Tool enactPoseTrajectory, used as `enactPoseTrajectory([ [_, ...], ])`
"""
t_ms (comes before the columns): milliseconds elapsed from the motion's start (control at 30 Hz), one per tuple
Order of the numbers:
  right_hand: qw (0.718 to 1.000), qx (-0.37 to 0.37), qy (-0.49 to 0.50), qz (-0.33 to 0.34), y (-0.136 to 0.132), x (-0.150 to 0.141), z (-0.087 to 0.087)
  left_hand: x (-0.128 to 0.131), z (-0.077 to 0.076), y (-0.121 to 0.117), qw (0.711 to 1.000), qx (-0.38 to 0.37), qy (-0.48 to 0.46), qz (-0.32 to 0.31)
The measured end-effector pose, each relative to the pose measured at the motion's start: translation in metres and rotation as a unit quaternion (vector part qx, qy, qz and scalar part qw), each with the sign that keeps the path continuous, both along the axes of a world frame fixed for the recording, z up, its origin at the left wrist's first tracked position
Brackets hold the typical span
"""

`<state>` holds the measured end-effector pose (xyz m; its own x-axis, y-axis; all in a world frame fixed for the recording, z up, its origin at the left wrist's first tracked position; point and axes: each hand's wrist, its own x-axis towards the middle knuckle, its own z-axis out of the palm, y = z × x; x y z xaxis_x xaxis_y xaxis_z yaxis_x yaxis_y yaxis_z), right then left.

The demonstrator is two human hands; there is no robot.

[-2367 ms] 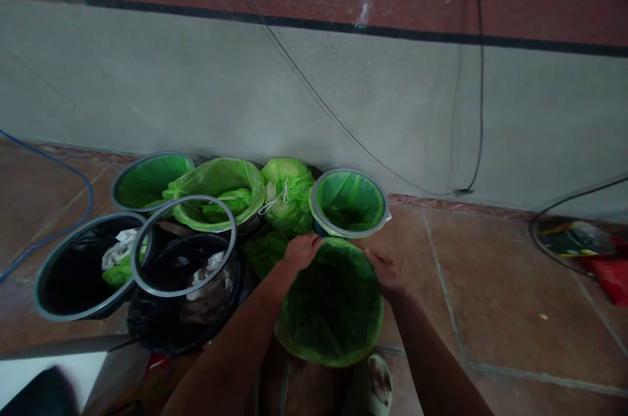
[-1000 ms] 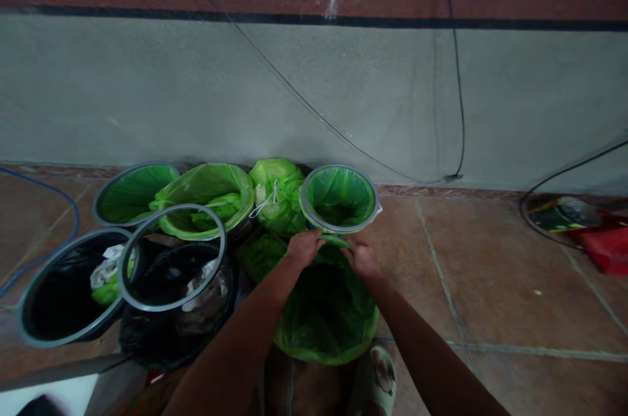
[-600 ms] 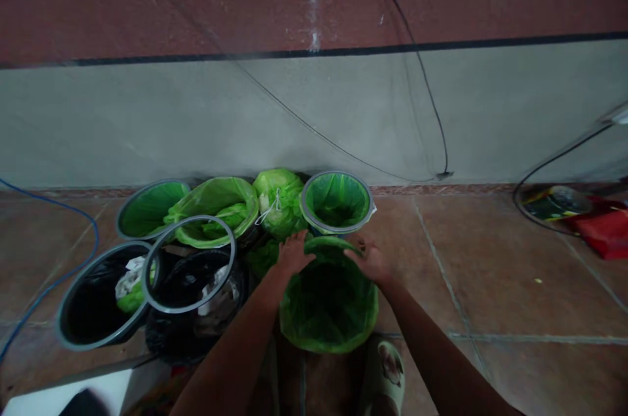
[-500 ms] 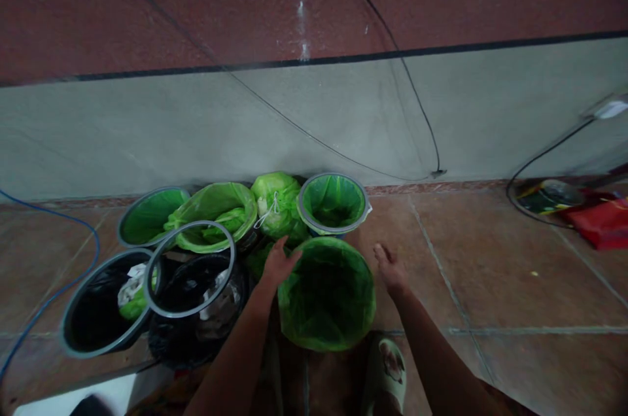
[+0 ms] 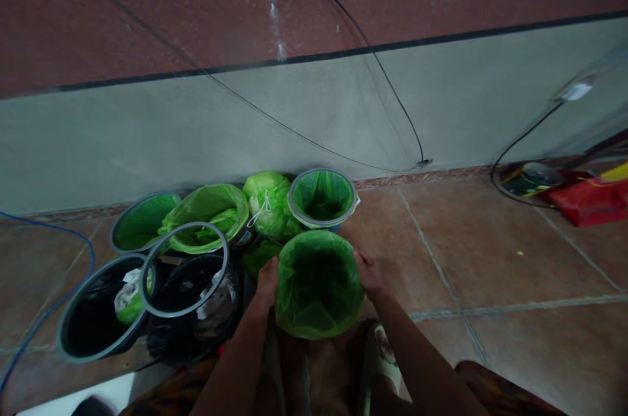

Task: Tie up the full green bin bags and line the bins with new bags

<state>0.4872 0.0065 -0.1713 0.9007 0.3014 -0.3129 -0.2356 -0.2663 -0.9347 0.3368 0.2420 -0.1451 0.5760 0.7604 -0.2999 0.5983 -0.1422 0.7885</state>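
Note:
A small bin lined with a green plastic bag stands on the tiled floor right in front of me. My left hand presses against its left side and my right hand against its right side, both gripping the bag's folded-over edge. Just beyond it stands another green-lined bin with a grey ring on its rim. A tied green bag lies to the left of that bin.
To the left are several more bins: two green-lined ones and two black-lined ones holding crumpled waste. A grey wall with loose cables runs behind. A blue cable lies far left, red items far right. My slippered foot is below the bin.
My hands pinched the far rim of the bag, let go and spread apart, and now they sit on the bin's two sides. My view has tilted and shifted.

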Motion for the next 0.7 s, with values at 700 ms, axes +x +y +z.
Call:
enactPoseTrajectory([
  [700, 0.907, -0.342, -0.235, 0.074, 0.004, -0.021, 0.018, -0.006, 0.012, -0.023, 0.991, 0.066, 0.118, 0.024],
])
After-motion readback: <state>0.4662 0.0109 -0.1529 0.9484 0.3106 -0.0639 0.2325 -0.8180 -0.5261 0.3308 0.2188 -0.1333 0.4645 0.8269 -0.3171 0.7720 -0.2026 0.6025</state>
